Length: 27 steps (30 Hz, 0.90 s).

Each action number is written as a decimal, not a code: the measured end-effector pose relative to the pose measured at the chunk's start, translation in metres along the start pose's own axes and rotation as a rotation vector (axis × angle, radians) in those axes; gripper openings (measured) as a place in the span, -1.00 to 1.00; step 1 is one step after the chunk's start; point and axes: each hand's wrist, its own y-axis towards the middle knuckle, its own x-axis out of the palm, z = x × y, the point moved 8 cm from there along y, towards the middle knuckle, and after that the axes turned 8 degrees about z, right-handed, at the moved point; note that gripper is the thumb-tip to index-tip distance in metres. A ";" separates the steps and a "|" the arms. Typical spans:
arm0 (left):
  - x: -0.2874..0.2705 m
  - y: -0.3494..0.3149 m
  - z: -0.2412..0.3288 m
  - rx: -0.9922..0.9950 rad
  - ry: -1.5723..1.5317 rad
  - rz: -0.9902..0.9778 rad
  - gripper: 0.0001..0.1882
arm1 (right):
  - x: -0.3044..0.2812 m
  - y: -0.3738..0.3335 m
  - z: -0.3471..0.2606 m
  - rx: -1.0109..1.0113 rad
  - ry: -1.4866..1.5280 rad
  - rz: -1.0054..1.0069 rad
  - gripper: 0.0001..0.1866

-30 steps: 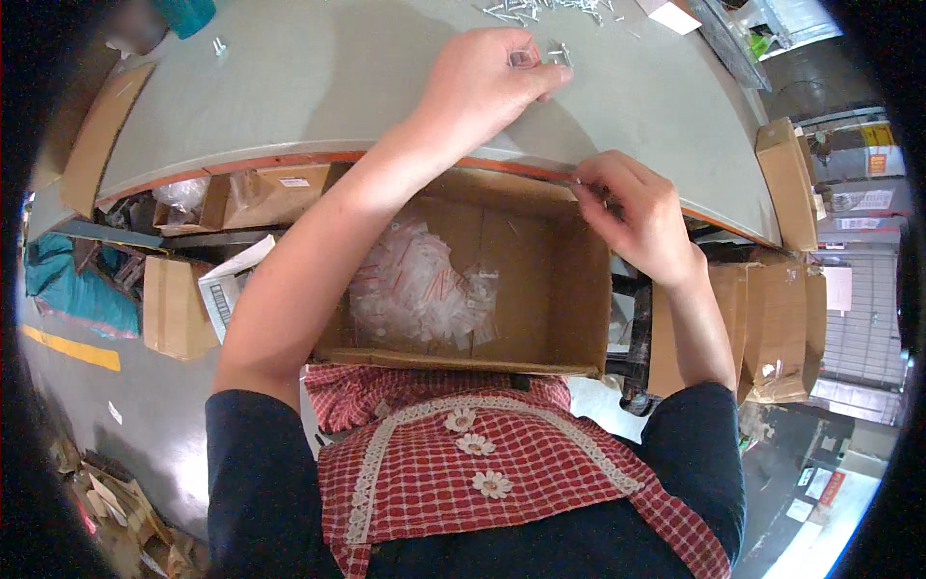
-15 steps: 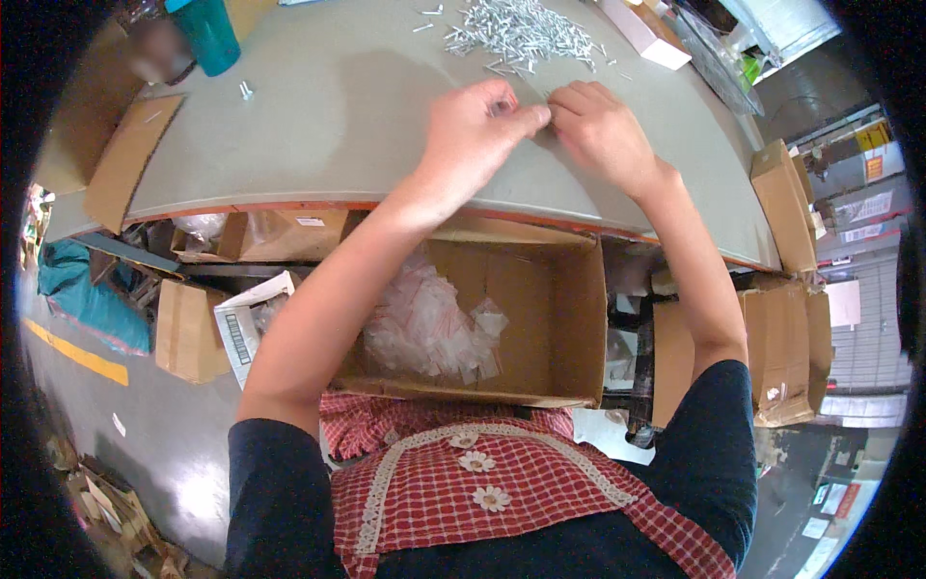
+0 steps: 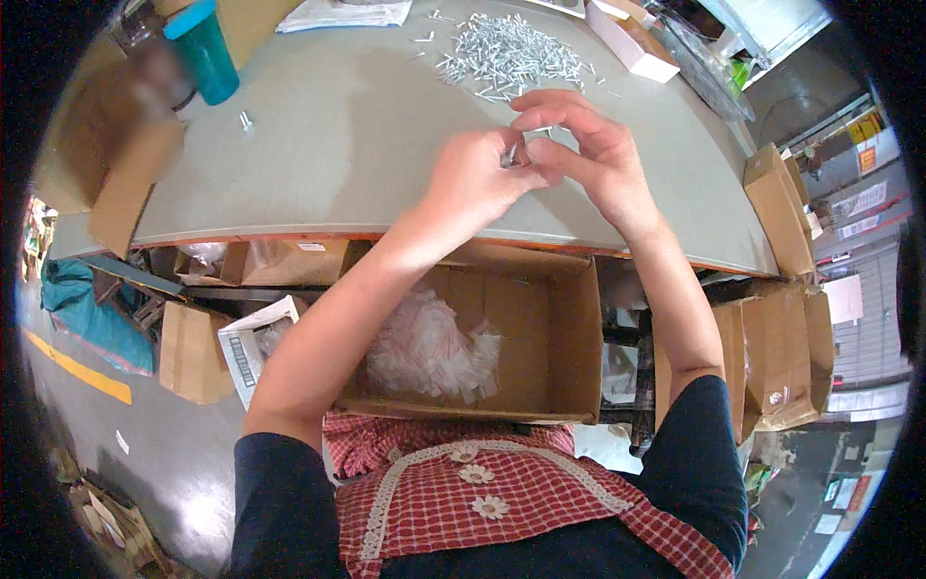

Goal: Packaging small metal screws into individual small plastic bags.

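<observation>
My left hand [image 3: 479, 176] is over the grey table [image 3: 328, 145] with its fingers curled round small silver screws [image 3: 509, 154]; how many it holds is hidden. Touching it on the right, my right hand [image 3: 600, 159] has its thumb and fingers bent round another silver screw [image 3: 550, 131]. Just beyond both hands lies a heap of silver screws [image 3: 511, 53], a few strewn round its edge. Under the table edge, before my body, an open cardboard box [image 3: 569, 338] contains a loose mound of small clear plastic bags [image 3: 432, 349].
A teal cup [image 3: 208, 63] stands far left, with two loose screws [image 3: 246, 121] near it. White paper [image 3: 344, 13] lies at the back. A white box [image 3: 632, 43] sits back right. More cardboard boxes [image 3: 786, 338] flank the table's right end, and others [image 3: 196, 352] stand lower left.
Both hands have come nearer to me, and my right hand's fingers have lifted and spread a little. Screws now show between the hands. The view has tilted slightly.
</observation>
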 end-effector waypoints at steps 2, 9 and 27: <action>0.003 -0.001 -0.001 -0.045 0.024 -0.059 -0.62 | -0.003 0.002 -0.004 -0.031 -0.043 -0.018 -0.84; 0.021 -0.016 0.025 -0.046 -0.197 -0.363 -0.69 | -0.004 -0.012 -0.029 -0.266 -0.397 -0.273 -0.81; 0.051 -0.034 0.034 -0.178 -0.345 -0.346 -0.93 | -0.037 -0.106 -0.005 0.499 0.134 0.055 -0.82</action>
